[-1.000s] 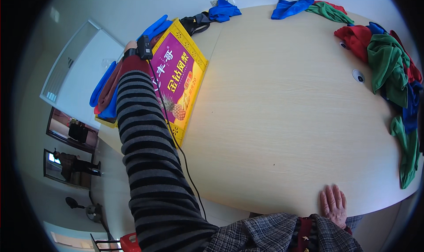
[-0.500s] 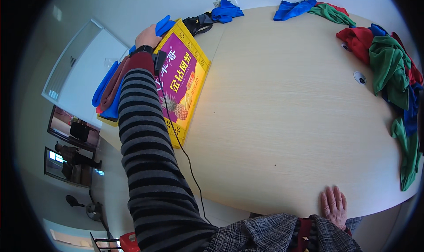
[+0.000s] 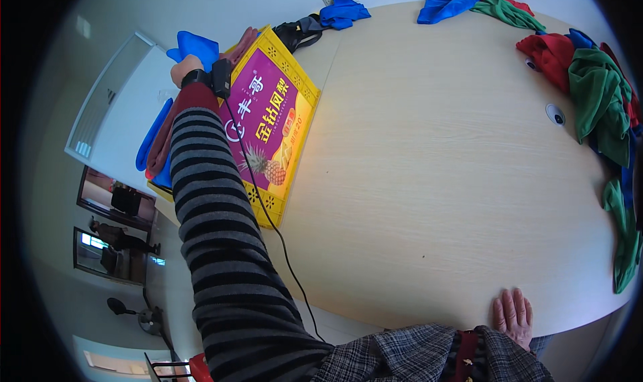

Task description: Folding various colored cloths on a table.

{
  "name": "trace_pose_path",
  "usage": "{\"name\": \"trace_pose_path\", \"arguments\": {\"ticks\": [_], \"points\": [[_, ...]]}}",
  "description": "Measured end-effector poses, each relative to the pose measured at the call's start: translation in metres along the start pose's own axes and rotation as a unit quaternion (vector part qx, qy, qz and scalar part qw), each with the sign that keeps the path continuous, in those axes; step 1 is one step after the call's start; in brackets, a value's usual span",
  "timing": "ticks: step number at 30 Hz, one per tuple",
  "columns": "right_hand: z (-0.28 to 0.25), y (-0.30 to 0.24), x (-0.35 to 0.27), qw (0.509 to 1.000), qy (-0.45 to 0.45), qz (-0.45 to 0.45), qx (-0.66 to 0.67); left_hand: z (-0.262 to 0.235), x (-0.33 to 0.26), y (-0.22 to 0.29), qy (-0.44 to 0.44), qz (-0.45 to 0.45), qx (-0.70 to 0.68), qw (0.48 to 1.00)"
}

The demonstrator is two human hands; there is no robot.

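My left hand [image 3: 187,68] is closed on a folded blue cloth [image 3: 199,49], held up over the far left part of a yellow plastic crate [image 3: 303,87] with a purple printed side panel. Its fingertips are hidden. More folded cloths stand in the crate: a blue one [image 3: 153,135], with brownish-red cloth [image 3: 242,45] showing behind the far end of the panel. A small black box [image 3: 222,78] with a cable sits at my left wrist. My right hand [image 3: 514,317] lies flat at the table's near edge, fingers stretched out, holding nothing.
Crumpled green [image 3: 596,80], red [image 3: 548,57] and blue cloths line the table's right side, beside a round black-and-white disc [image 3: 555,114]. Farther back lie a blue cloth [image 3: 450,7] and a black bag [image 3: 295,33]. A black cable [image 3: 281,231] runs past the crate.
My left hand has moved left with the blue cloth, lifting it from the crate's far end. Brownish-red cloth now shows there. My right hand stays flat on the table.
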State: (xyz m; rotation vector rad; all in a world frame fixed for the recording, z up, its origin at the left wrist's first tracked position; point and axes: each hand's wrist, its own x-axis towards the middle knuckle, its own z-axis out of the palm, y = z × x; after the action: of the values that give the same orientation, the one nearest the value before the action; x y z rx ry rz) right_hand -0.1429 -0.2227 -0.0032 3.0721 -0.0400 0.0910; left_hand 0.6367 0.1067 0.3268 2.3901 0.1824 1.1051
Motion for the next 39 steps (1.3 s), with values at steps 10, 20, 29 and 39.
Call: {"name": "trace_pose_path", "arguments": {"ticks": [10, 20, 29, 39], "points": [[-0.006, -0.001, 0.004, 0.999, 0.003, 0.004, 0.052, 0.032, 0.008, -0.009, -0.195, 0.204, 0.025, 0.959], [-0.017, 0.004, -0.006, 0.996, 0.037, 0.010, 0.075, -0.018, -0.078, 0.077, -0.084, 0.321, -0.121, 0.936], [-0.013, 0.026, -0.017, 0.992, 0.091, -0.012, 0.083, -0.187, -0.458, 0.136, -0.677, 0.306, -0.203, 0.638], [-0.038, 0.077, -0.040, 0.907, 0.030, 0.018, 0.420, -0.263, -0.675, 0.008, -0.647, 0.120, -0.342, 0.671]]}}
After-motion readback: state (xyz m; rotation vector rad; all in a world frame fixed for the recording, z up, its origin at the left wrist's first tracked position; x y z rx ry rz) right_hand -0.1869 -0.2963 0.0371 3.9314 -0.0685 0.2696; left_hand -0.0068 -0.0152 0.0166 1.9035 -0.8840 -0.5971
